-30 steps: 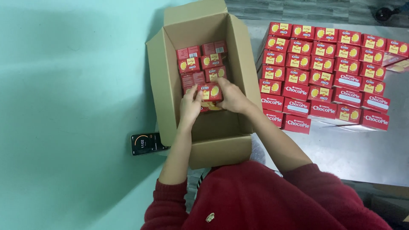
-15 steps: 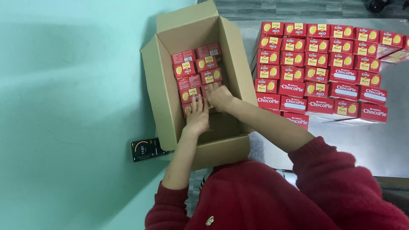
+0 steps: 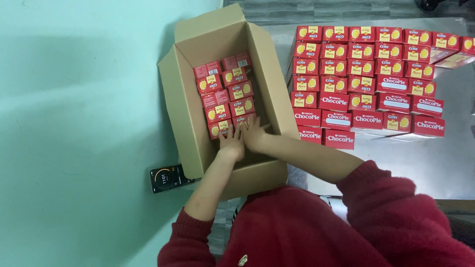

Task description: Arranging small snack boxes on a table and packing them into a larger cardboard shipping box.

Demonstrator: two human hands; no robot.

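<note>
Two hands: left hand (image 3: pixel 231 145) and right hand (image 3: pixel 255 136) lie side by side in the cardboard carton (image 3: pixel 185 116), centre of frame.
Fingers: flat, slightly spread, gripping nothing, resting on the nearest red snack boxes (image 3: pixel 225 96).
Technique: best pressed evenly, keeping rows flush (my judgement).
Right of frame: stacked red boxes (image 3: pixel 366 81) on a grey table (image 3: pixel 420 163).
</note>
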